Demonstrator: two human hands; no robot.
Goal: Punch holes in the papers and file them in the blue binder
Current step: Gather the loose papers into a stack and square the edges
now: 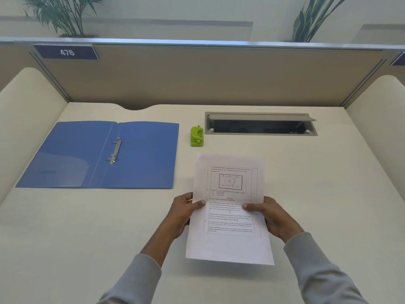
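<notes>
Printed white papers [230, 242] are held above the desk, lifted at the near end. My left hand [183, 212] grips their left edge with the thumb on top. My right hand [277, 217] grips the right edge the same way. The blue binder [142, 159] lies open and flat on the left of the desk, its metal rings [115, 150] standing in the middle. A small green hole punch [197, 136] stands on the desk just beyond the papers' far edge, right of the binder.
An open grey cable tray [260, 125] is set into the cream desk [76, 227] at the back right. A beige partition [208, 77] with the number plate 476 closes the back, and cream side panels flank the desk.
</notes>
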